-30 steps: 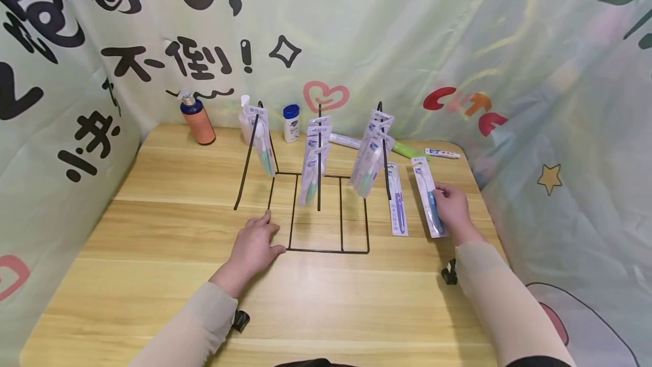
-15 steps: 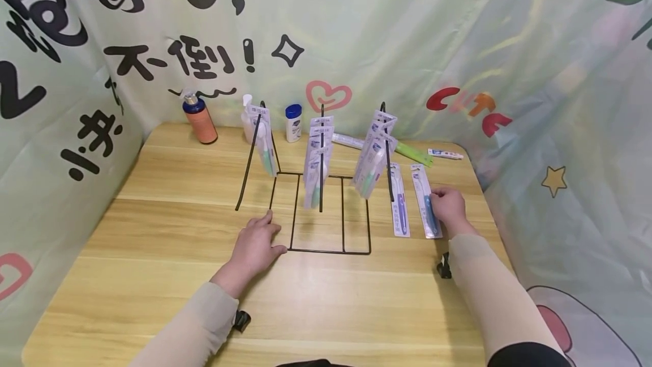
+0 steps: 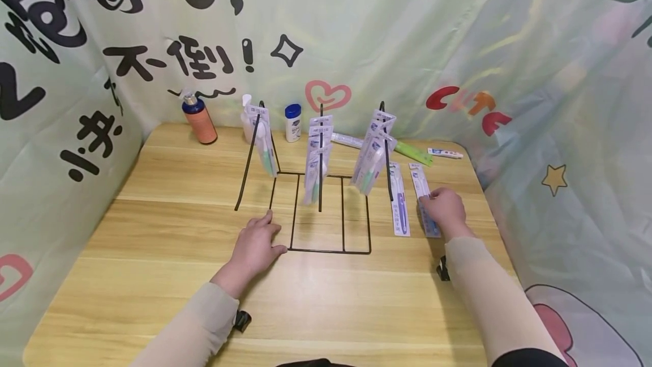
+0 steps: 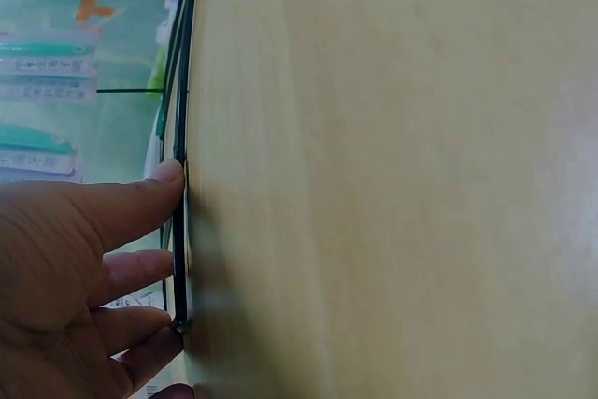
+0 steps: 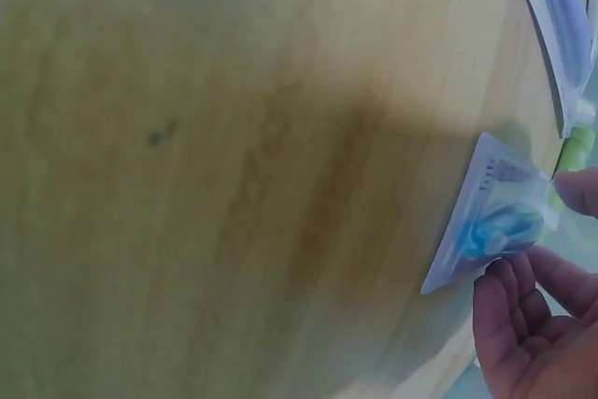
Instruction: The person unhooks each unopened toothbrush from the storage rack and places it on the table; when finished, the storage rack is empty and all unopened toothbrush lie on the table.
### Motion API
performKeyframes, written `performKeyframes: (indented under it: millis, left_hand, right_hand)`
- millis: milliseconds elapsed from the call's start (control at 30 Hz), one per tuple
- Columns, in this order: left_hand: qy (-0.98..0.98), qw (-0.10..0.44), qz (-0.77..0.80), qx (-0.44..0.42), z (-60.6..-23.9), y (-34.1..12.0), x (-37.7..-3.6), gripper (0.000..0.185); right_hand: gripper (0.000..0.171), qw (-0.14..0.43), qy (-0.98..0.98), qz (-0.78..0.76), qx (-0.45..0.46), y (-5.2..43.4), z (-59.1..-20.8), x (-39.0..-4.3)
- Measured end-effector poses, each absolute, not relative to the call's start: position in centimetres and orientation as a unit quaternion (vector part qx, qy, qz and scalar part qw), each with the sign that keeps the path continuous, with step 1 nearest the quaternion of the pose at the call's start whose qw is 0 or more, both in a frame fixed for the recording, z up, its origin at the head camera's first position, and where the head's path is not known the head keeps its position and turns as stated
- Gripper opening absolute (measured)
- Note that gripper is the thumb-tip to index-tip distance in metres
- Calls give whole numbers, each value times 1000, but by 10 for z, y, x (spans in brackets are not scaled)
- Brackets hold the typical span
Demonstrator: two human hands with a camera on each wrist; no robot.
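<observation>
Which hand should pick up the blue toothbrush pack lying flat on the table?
Likely the right hand: its fingers already rest on the blue toothbrush pack. The left hand lies flat at the wire rack, pressing its base.

On your wooden table [image 3: 153, 276] stands a black wire rack [image 3: 318, 208] at centre; two toothbrush packs [image 3: 399, 205] lie right, bottles [image 3: 198, 120] along the far edge.
</observation>
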State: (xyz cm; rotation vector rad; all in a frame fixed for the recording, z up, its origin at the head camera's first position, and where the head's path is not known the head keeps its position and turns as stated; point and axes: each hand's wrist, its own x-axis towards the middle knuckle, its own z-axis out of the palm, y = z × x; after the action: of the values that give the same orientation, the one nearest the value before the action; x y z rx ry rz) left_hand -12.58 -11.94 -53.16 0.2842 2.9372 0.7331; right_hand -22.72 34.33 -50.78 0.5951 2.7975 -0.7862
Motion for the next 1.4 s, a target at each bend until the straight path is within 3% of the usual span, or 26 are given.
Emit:
performKeyframes:
  millis: [100,233,333,467,600,700,833,1133,1400]
  left_hand:
    - [964,49,243,93,-532,-120,-125,59]
    - [963,47,245,96,-533,-120,-124,59]
    - [964,46,243,99,-533,-120,-124,59]
    - [965,41,240,100,-532,-122,-125,59]
    - [965,39,239,100,-529,-124,-126,62]
    - [966,38,236,103,-531,-125,-128,64]
    - [965,22,239,107,-535,-127,-131,71]
    - [961,23,262,80,-541,-127,-130,95]
    - [964,60,251,60,-537,-133,-126,103]
  right_hand:
    - [58,67,947,-250,189,339,-504,-225]
    - [44,-63,953,-271,124,313,-491,-205]
    - [21,-202,927,-315,-20,274,-488,-179]
    - [4,-280,859,-360,-233,215,-496,-150]
    - [9,-222,803,-452,-318,156,-495,-134]
    - [10,-136,782,-518,-319,114,-482,-130]
    - [26,-49,758,-584,-287,64,-459,-138]
    - [61,-106,749,-635,-160,-5,-447,-180]
    - [58,-94,772,-621,-101,-26,-441,-208]
